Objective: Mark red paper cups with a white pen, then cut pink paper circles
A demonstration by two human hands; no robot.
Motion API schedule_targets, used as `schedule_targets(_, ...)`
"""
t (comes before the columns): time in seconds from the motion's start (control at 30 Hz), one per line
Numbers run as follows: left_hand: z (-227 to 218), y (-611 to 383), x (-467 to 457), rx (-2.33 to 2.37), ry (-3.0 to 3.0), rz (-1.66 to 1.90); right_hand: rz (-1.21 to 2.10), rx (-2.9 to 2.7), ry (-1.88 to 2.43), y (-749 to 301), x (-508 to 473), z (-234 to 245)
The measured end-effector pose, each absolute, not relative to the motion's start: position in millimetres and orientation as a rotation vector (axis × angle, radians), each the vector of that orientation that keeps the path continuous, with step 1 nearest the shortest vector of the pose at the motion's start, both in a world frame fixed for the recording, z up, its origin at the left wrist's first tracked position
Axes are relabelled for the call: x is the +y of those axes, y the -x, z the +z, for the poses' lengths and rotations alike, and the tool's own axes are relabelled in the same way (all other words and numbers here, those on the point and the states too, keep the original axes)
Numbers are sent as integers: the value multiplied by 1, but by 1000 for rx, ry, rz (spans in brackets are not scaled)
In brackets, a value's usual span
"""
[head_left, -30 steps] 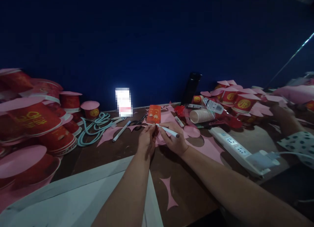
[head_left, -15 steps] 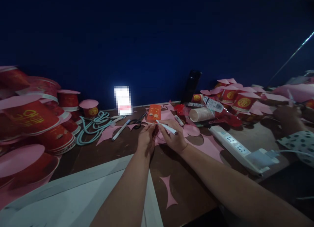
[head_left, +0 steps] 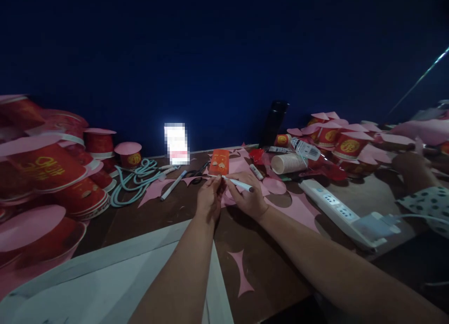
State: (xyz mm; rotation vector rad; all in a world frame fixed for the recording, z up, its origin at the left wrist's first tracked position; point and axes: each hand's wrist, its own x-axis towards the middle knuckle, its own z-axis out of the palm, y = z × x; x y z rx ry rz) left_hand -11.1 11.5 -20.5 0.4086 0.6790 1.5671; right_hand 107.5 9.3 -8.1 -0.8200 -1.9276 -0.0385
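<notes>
My left hand (head_left: 209,200) is closed on the near end of a small orange-red paper cup (head_left: 220,162) with gold marks. A slim white pen (head_left: 240,183) with a dark end is pinched in my right hand (head_left: 249,195). Its tip meets the near edge of the cup, close to my left fingertips. My fingers partly hide that edge. Pink paper scraps (head_left: 238,165) lie beneath and around both hands. Another white pen (head_left: 173,185) rests to the left, beside dark-handled scissors (head_left: 197,174).
Large red paper buckets (head_left: 52,162) with pink discs are heaped at left, near a coiled pale-blue cable (head_left: 135,186). Right of my hands are a stack of paper cups (head_left: 288,163), a power strip (head_left: 333,205) and smaller red cups (head_left: 351,144). Another person's arm (head_left: 416,174) shows far right.
The pen tip has shifted slightly left and down along the near edge of the cup, closer to my left fingertips. Both hands otherwise keep nearly the same place.
</notes>
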Motion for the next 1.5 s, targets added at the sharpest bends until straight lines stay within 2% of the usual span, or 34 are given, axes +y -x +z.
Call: schedule_targets(1.5, -21, 10, 12, 704, -343, 1571, -77, -1916, 830, -108, 11, -9)
